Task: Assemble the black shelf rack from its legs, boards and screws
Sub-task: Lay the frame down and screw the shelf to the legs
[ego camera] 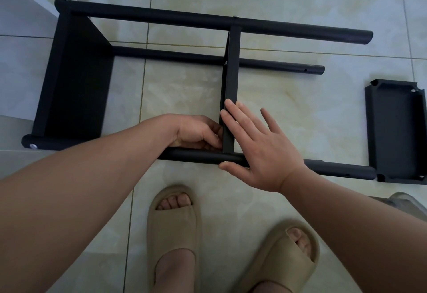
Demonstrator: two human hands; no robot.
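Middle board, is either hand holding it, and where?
The left hand grips the middle board at its near end, beside the front leg; the right hand only presses flat against it.

- Your rack [208,21] lies on its side, black legs [173,55] running left to right.
- End board [76,80] fixed leftmost; middle board [231,73] edge-on between legs.
- Your spare board [396,131] lies hollow-up, far right.

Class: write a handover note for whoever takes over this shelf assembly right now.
Hands: left hand grips the middle black metal board at its near end; right hand presses flat against it, thumb on the near black tubular leg.
Done: end black board and middle board sit between the legs.
Left: fit the loose black board lying on the pale tiled floor.
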